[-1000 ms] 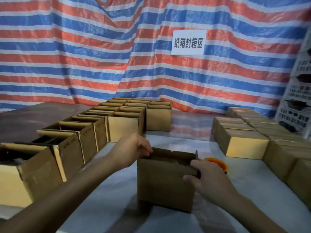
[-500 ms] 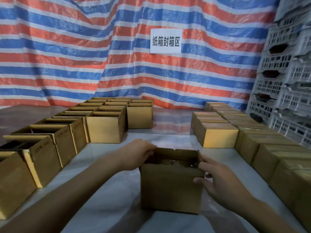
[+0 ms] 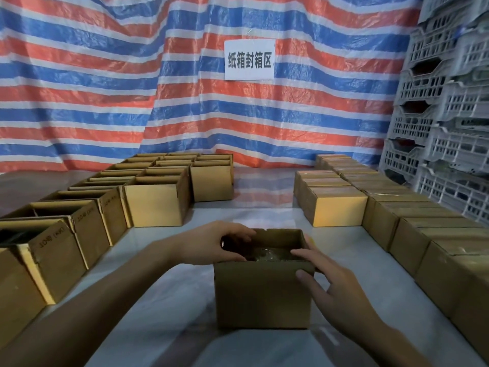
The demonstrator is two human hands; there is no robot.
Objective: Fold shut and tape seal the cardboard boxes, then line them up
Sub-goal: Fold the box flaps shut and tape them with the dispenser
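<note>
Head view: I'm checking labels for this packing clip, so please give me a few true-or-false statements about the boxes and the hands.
1. The box between the hands is open on top. True.
2. The left hand grips the box's left top edge. True.
3. The right hand holds a tape roll. False: it holds nothing and touches the box's near right corner with straight fingers.
4. The boxes in the left rows are sealed. False: their tops are open.
5. Grey crates are stacked on the right. True.
</note>
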